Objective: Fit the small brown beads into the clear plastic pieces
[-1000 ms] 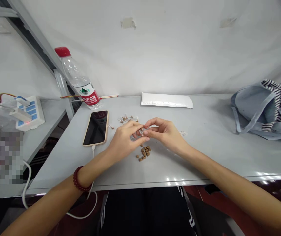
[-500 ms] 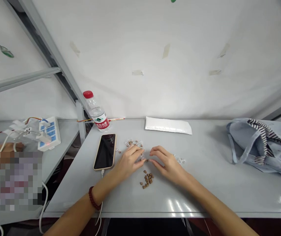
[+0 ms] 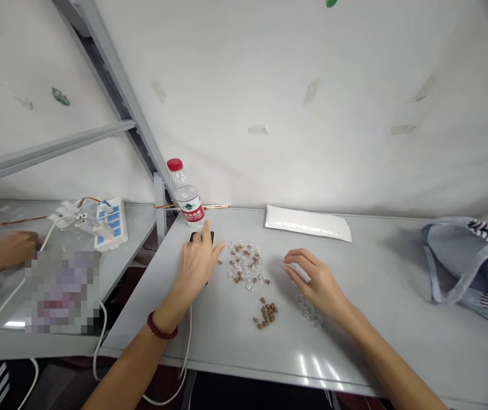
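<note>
My left hand lies over a phone, fingers spread and nothing gripped; most of the phone is hidden beneath it. To its right is a scattered group of tiny clear pieces with brown ends, like little bottles with corks. Nearer me sits a small heap of loose brown cork-like bits. My right hand hovers right of both, its curved index finger and thumb apart with nothing visible between them. Partly under that hand are more clear pieces, without brown ends that I can see.
A red-capped water bottle stands at the back left. Against the wall lies a white packet. At right is a blue cloth bag. A white cable runs off the front edge. On the left table are a power strip and another person's hand.
My left hand has moved left from the clear pieces onto the phone. My right hand has drawn away to the right. The view has shifted slightly left.
</note>
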### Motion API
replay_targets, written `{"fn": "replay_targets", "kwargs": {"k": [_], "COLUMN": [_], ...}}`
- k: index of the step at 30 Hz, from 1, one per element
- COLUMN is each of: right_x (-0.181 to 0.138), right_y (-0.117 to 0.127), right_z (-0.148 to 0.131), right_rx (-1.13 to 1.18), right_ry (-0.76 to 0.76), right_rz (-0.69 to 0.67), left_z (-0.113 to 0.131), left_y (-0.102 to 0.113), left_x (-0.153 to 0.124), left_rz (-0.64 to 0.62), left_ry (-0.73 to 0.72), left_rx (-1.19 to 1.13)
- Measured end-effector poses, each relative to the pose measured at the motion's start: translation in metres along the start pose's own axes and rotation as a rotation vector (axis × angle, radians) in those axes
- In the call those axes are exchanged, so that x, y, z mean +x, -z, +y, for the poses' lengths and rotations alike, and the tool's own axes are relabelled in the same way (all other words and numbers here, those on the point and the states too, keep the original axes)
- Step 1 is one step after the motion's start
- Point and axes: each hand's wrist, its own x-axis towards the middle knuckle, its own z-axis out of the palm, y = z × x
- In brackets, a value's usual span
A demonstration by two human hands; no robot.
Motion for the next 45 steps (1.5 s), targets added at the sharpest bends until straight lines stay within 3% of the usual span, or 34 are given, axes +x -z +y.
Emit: {"fn": "replay_targets", "kwargs": {"k": [4, 10, 14, 16, 19, 23, 27, 34, 37, 40, 43, 45], "right_x": [0.000, 0.002, 0.003, 0.003, 0.003, 0.002, 0.002, 0.001, 0.001, 0.001, 0.001, 0.001], "right_y": [-0.002, -0.002, -0.002, -0.003, -0.001, 0.006, 0.015, 0.022, 0.022, 0.022, 0.022, 0.022], "right_z": [0.005, 0.017, 0.027, 0.030, 0.032, 0.037, 0.047, 0.055, 0.053, 0.052, 0.052, 0.052], "right_rx": [-0.013, -0.043, -0.063, -0.065, -0.069, -0.093, -0.123, -0.168, -0.153, -0.145, -0.143, -0.143], "right_ry": [0.000, 0.019, -0.028, -0.060, -0.079, -0.111, -0.161, -0.187, -0.182, -0.173, -0.169, -0.165], "right_rz": [0.014, 0.067, 0.087, 0.076, 0.016, -0.120, -0.163, -0.151, -0.159, -0.153, -0.149, -0.146], "left_z": [-0.001, 0.008, 0.006, 0.008, 0.019, 0.043, 0.056, 0.039, 0.004, -0.044, -0.079, -0.087], "left_y": [0.004, 0.002, -0.002, -0.002, 0.001, 0.005, -0.003, -0.009, 0.002, 0.007, -0.001, -0.010], "left_x": [-0.003, -0.008, -0.005, -0.005, -0.006, -0.013, -0.025, -0.014, 0.008, 0.027, 0.037, 0.039], "left_rz": [-0.004, -0.011, -0.010, 0.050, 0.135, -0.103, -0.109, -0.113, -0.208, -0.253, -0.407, -0.383], "left_ry": [0.027, -0.055, -0.076, -0.107, -0.272, -0.697, -0.819, -0.685, -0.426, -0.186, -0.136, -0.111], "left_rx": [0.046, 0.047, -0.044, -0.116, -0.264, -0.438, -0.474, -0.552, -0.633, -0.515, -0.453, -0.403]}}
